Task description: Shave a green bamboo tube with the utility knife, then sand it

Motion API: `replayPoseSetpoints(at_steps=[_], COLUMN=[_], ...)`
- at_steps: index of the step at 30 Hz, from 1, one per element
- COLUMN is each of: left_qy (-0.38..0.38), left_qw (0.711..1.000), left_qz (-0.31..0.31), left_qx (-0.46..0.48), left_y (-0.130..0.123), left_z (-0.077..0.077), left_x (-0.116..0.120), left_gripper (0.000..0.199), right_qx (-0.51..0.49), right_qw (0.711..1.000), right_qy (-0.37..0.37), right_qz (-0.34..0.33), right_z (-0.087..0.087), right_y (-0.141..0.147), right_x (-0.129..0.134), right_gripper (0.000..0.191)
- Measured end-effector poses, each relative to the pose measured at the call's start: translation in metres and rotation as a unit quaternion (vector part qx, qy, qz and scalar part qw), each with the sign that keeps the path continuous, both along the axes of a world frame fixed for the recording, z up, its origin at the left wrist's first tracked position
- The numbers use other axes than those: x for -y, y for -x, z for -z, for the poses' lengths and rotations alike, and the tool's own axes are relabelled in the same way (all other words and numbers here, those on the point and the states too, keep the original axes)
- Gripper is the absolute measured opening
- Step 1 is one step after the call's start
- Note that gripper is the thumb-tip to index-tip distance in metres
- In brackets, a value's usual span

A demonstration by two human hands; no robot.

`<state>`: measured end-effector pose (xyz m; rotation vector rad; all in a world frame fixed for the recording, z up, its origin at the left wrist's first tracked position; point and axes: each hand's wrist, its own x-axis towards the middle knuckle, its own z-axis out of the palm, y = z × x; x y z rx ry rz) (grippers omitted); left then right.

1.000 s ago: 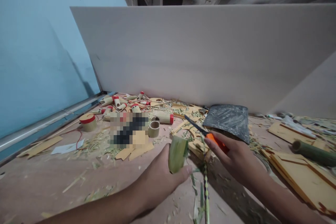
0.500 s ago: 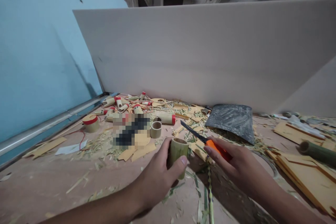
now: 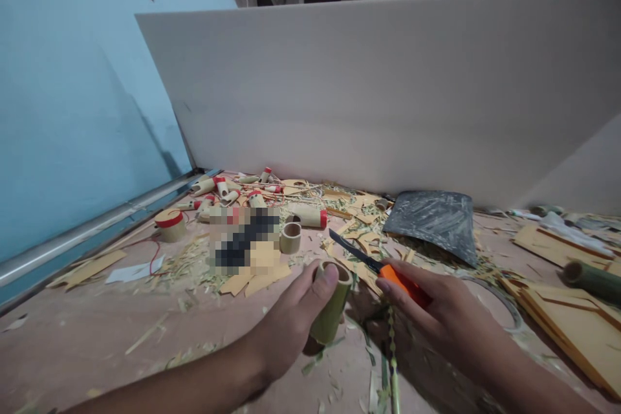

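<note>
My left hand (image 3: 291, 320) is closed around a green bamboo tube (image 3: 332, 310), thumb at its rim; the tube leans, with its open end up. In my right hand (image 3: 436, 297) is a knife (image 3: 400, 279) with an orange handle, its dark blade (image 3: 354, 250) pointing up and left. The blade is behind the tube's rim, apart from it. A short, pale bamboo ring (image 3: 291, 239) stands beyond my left hand. Farther back lies a pale tube with a red end (image 3: 308, 216).
Several red-ended bamboo pieces lie at the back left, near a red-topped cup (image 3: 169, 226). A dark curved sheet (image 3: 431, 225) rests at the back. Yellow boards (image 3: 572, 320) and a green bamboo tube (image 3: 592, 277) are at right. Shavings litter the table (image 3: 87, 343).
The bamboo tube has tilted, its rim moving right and its base left. My left thumb has moved up to the rim. The view has shifted slightly.
</note>
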<state>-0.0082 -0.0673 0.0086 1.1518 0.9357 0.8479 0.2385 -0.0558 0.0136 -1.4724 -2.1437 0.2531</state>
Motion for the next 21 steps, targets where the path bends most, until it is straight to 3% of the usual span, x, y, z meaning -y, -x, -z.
replayPoseSetpoints(at_steps=[10, 17, 21], left_qy=[0.003, 0.036, 0.015], left_qw=[1.0, 0.999, 1.0], left_qz=[-0.017, -0.015, -0.012], left_qx=[0.008, 0.006, -0.009], left_y=[-0.0021, -0.0041, -0.004], left_z=[-0.0008, 0.0018, 0.0041], left_x=[-0.0028, -0.003, -0.0038], left_gripper=[0.063, 0.055, 0.049], right_qx=[-0.009, -0.019, -0.02], right_qw=[0.999, 0.999, 0.999], right_qy=[0.046, 0.027, -0.001], right_qz=[-0.008, -0.008, -0.034], right_z=[-0.0021, -0.005, -0.0044], right_y=[0.004, 0.0048, 0.0018], right_x=[0.0032, 0.0042, 0.0038], right_gripper=[0.041, 0.042, 0.038])
